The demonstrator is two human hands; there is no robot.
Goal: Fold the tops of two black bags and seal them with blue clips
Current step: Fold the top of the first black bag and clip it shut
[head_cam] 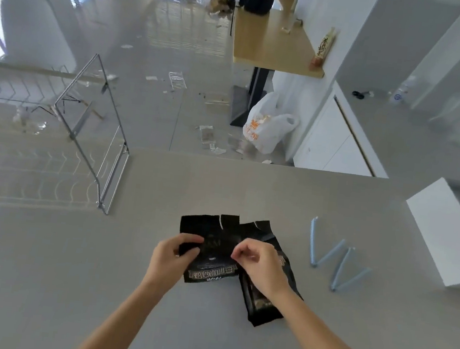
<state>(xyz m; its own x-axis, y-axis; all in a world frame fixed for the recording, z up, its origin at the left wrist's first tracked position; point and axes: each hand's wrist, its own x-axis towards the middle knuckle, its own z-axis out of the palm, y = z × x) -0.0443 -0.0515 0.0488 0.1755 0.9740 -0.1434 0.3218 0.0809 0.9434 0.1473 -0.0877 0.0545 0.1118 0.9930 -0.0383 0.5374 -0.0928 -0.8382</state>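
Two black bags lie flat on the grey counter (68,270), partly overlapping. The left black bag (211,229) has white lettering near its bottom edge. The right black bag (263,298) slants down to the right beneath my right forearm. My left hand (175,255) pinches the left edge of the left bag. My right hand (259,261) pinches the same bag near its right side. Two blue clips lie open in V shapes to the right: one blue clip (320,248) nearer the bags, the other blue clip (347,269) beyond it. Neither hand touches them.
A wire dish rack (95,136) stands at the counter's left. A white box (445,233) sits at the right edge. Past the counter the floor holds a white plastic shopping bag (268,130), scattered wrappers and a wooden table (272,41).
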